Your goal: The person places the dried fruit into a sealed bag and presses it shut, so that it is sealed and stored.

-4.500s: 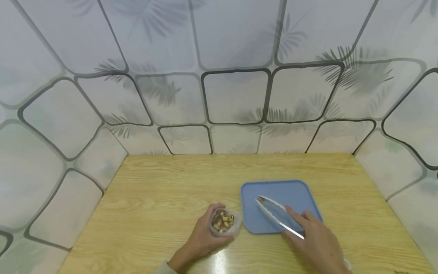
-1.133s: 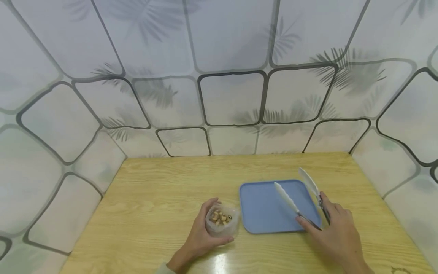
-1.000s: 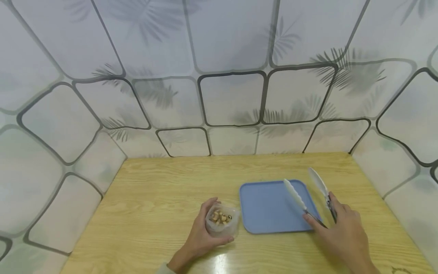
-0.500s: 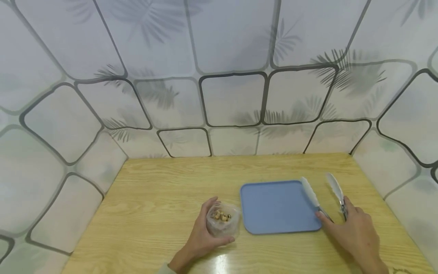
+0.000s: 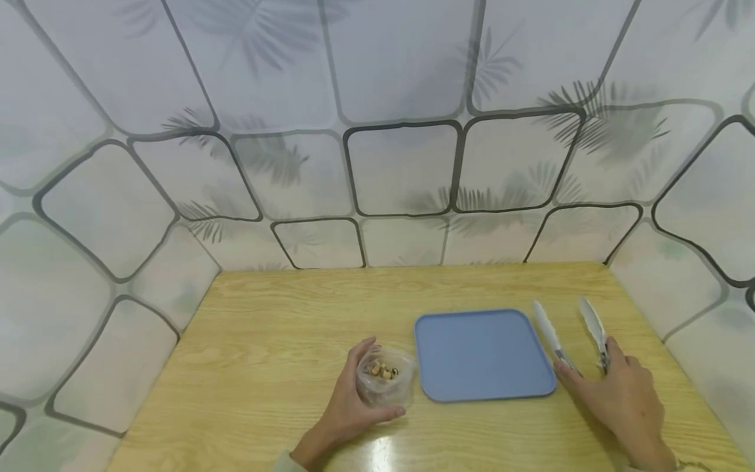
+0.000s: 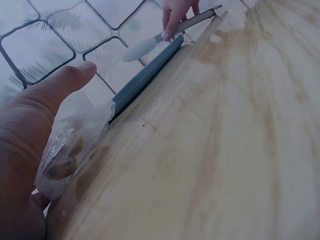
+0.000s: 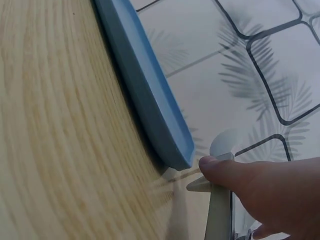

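Note:
My left hand (image 5: pixel 348 406) curves round a clear plastic bag (image 5: pixel 386 394), which stands with its mouth up on the table. Tan and brown nut-like pieces (image 5: pixel 383 371) show inside; their exact kind is hard to tell. In the left wrist view the thumb of the left hand (image 6: pixel 35 125) reaches past the bag (image 6: pixel 95 125). My right hand (image 5: pixel 628 396) holds metal tongs with pale scalloped tips (image 5: pixel 594 326) just right of the blue tray (image 5: pixel 483 354). Their two arms stand spread, nothing between them. In the right wrist view, the thumb lies against one arm of the tongs (image 7: pixel 218 215).
The tray lies flat between the two hands, with nothing on it. A wood-grain table (image 5: pixel 283 328) runs back to a patterned wall covering (image 5: pixel 407 170), which also closes off the left and right sides.
My right hand has carried the tongs rightward from above the tray to beside it; their arms, close together at first, now stand apart. The left hand stays at the bag.

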Available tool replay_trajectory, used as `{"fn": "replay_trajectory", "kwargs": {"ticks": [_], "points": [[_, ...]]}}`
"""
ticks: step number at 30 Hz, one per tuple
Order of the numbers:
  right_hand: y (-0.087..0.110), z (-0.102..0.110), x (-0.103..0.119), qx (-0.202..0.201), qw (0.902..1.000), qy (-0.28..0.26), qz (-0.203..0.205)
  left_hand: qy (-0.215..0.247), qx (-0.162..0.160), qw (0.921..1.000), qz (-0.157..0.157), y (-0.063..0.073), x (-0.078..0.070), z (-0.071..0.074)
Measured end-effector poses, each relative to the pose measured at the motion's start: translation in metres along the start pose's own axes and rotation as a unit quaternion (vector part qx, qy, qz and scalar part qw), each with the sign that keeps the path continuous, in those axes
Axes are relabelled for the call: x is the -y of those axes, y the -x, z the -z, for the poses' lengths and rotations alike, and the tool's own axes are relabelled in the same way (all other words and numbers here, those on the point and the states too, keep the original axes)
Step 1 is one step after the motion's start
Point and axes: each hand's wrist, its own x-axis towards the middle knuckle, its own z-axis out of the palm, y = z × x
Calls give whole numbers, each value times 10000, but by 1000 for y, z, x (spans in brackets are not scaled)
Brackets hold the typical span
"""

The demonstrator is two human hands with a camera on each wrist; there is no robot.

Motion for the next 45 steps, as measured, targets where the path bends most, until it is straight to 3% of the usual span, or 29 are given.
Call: {"fn": "replay_trajectory", "kwargs": {"ticks": [10,14,18,21,24,28,31,35,39,45], "points": [[1,-4,-1,20,10000,41,72,103,37,9997,-210,-1,1,0],[6,-7,6,-439,9986,-15,310,152,47,9992,-371,-1,3,5],[14,-10,22,-1070,9901,-272,864,82,6,9978,-658,-4,1,16],[21,-11,37,-1457,9774,-610,1403,-211,-79,9951,-962,-12,-5,27],[26,-11,55,-1915,9579,-888,1947,-628,-292,9907,-1174,-20,-14,38],[25,-12,76,-2608,9117,-1127,2969,-1238,-547,9851,-1064,-28,-27,49],[20,-15,87,-2907,8702,-1144,3809,-1884,-654,9758,-902,-31,-32,53],[15,-20,99,-2973,8429,-864,4401,-2744,-767,9553,-785,-34,-33,57],[13,-22,106,-3010,8401,-574,4477,-3433,-789,9325,-792,-35,-29,60],[13,-21,106,-2776,8548,-353,4372,-4281,-951,8938,-936,-35,-25,63]]}}
